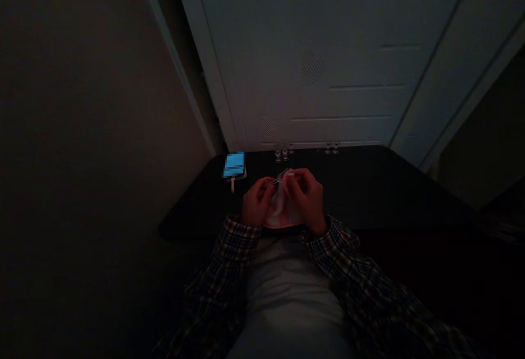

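In the dim light, my left hand (256, 201) is closed, its fingers curled around a small clear glass (274, 183) that shows only as a shiny rim and edge. My right hand (307, 195) pinches a pink-and-white cloth (285, 214) against the glass. The cloth hangs down between both hands, over the near edge of the dark table (369, 195). Most of the glass is hidden by fingers and cloth.
Small stemmed glasses (281, 153) stand in a group at the table's back, with two more glasses (332, 147) farther right. A device with a lit blue screen (234, 164) lies at the back left. Behind the table rises a white panelled door (348, 63).
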`<action>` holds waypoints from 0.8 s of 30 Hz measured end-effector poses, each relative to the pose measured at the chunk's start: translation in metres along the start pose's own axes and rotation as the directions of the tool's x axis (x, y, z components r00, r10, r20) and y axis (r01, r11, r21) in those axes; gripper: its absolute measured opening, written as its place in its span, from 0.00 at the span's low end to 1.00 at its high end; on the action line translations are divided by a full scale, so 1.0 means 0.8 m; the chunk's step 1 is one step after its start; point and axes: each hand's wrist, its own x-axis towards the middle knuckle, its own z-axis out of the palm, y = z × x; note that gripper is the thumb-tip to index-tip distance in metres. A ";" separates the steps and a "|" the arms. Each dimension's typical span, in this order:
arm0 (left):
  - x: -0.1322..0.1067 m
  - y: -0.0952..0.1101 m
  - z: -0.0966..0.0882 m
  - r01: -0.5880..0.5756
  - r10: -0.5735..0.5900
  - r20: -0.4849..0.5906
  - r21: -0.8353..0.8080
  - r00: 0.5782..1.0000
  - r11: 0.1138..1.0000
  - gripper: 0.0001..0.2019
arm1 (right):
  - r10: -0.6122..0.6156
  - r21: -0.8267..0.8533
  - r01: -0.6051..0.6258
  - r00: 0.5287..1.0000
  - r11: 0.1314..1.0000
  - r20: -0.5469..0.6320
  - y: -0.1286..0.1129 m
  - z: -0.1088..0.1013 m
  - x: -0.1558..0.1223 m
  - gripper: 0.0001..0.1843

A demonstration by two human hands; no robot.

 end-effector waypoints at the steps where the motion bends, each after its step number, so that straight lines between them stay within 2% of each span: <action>1: 0.000 0.000 0.000 0.003 -0.003 0.001 0.010 1.000 1.000 0.14 | -0.006 -0.010 0.006 1.000 1.000 0.009 0.000 0.000 0.000 0.08; 6: -0.001 -0.001 0.001 -0.008 0.009 -0.034 0.028 0.999 1.000 0.18 | -0.020 -0.043 0.022 0.998 0.999 0.057 0.001 0.000 -0.001 0.08; 15: 0.002 -0.004 0.000 -0.004 0.005 -0.010 0.090 1.000 0.996 0.12 | -0.022 -0.060 0.030 0.993 0.998 0.120 0.007 0.001 -0.001 0.09; 24: 0.004 -0.005 -0.001 -0.042 0.047 -0.030 0.147 0.998 0.988 0.08 | -0.095 -0.014 0.101 0.967 0.995 0.235 0.000 -0.001 -0.002 0.07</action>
